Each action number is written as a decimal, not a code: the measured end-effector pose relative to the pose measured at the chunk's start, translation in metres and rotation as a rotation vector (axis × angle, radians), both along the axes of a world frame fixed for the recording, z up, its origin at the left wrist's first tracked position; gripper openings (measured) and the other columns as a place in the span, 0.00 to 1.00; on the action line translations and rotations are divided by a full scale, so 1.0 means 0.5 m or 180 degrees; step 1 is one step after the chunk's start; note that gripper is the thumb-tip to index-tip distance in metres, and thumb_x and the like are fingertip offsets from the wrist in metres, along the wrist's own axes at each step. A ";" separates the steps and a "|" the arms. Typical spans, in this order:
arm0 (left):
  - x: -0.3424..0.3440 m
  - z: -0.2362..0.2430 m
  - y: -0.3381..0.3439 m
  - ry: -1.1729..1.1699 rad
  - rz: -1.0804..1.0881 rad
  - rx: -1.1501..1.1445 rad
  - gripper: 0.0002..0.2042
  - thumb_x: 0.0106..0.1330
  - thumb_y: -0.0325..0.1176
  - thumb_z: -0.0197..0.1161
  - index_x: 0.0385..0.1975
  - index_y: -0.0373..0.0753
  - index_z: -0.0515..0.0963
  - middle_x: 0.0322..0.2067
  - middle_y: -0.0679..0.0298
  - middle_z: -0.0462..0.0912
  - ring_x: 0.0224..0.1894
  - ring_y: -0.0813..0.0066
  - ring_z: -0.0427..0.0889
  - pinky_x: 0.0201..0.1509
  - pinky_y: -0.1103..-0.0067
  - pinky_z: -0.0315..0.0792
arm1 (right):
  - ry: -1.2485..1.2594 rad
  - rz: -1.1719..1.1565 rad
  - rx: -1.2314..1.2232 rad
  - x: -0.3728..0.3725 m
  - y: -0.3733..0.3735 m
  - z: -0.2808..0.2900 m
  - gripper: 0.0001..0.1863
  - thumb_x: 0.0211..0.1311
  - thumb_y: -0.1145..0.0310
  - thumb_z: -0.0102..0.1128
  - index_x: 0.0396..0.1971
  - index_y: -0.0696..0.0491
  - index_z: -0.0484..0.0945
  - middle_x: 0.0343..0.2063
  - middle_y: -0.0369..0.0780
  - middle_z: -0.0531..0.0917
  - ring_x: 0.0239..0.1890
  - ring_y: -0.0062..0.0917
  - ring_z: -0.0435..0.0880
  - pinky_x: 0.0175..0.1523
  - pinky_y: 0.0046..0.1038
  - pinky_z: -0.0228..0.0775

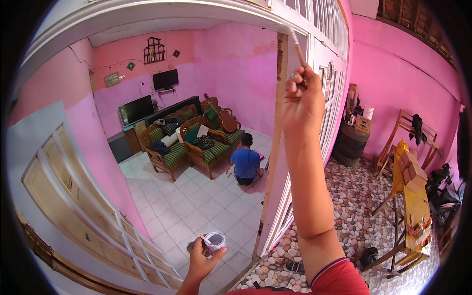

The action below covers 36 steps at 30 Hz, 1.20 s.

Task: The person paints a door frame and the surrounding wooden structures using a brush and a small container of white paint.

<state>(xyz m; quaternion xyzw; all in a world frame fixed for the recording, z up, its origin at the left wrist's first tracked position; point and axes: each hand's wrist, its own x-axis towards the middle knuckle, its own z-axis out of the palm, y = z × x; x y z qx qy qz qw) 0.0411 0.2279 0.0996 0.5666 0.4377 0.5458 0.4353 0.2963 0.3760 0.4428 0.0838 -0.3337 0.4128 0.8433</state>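
Note:
My right hand (303, 101) is raised high with its fingers closed around the handle of a paintbrush (299, 50). The brush points upward, and its pale bristles are at the white door frame (236, 10), near the upper corner; whether they touch it I cannot tell. Low in front of me, my left hand (202, 263) grips a small white paint container (215, 241) by its side. The container is open at the top, with something grey showing inside.
A person in a blue shirt (246, 162) sits on the tiled floor (187, 196) beyond the doorway, near green-striped wooden chairs (214, 152). The panelled door (69, 172) stands at left. Outside at right are a dark drum (349, 145) and a yellow-covered table (415, 206).

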 end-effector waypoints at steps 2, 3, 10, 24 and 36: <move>0.003 -0.004 0.006 0.0049 0.0008 0.0130 0.27 0.58 0.34 0.78 0.51 0.30 0.70 0.45 0.58 0.81 0.48 0.73 0.82 0.52 0.76 0.77 | 0.0245 -0.0139 0.0010 0.053 0.034 0.001 0.06 0.71 0.72 0.55 0.39 0.60 0.73 0.30 0.36 0.77 0.28 0.17 0.74 0.29 0.21 0.65; 0.000 -0.009 0.006 0.0030 0.0017 0.0121 0.27 0.58 0.34 0.78 0.51 0.30 0.70 0.45 0.58 0.81 0.48 0.73 0.82 0.52 0.76 0.77 | 0.0272 -0.0252 -0.0132 0.058 0.036 0.000 0.06 0.71 0.71 0.57 0.35 0.58 0.73 0.29 0.35 0.76 0.27 0.17 0.72 0.29 0.20 0.64; -0.007 -0.013 -0.007 -0.0049 0.0040 0.0050 0.28 0.58 0.34 0.78 0.52 0.30 0.70 0.45 0.57 0.81 0.49 0.73 0.82 0.52 0.77 0.77 | -0.1047 -0.1246 -0.0936 0.098 -0.008 -0.032 0.07 0.69 0.69 0.59 0.37 0.58 0.76 0.25 0.31 0.72 0.24 0.13 0.67 0.27 0.18 0.58; -0.007 -0.032 -0.014 -0.0067 -0.0184 0.0029 0.27 0.58 0.32 0.77 0.52 0.30 0.70 0.46 0.56 0.81 0.48 0.72 0.83 0.53 0.76 0.78 | -0.2562 -0.2910 -0.1256 0.205 -0.052 0.165 0.13 0.65 0.68 0.54 0.36 0.63 0.82 0.21 0.35 0.77 0.18 0.12 0.68 0.21 0.17 0.56; -0.028 -0.033 -0.032 -0.0139 -0.0188 0.0045 0.26 0.59 0.33 0.76 0.52 0.30 0.71 0.45 0.57 0.81 0.48 0.73 0.83 0.53 0.76 0.77 | -0.2087 -0.2064 -0.0777 0.132 -0.099 0.131 0.11 0.69 0.71 0.55 0.39 0.66 0.78 0.26 0.39 0.77 0.22 0.16 0.71 0.20 0.16 0.55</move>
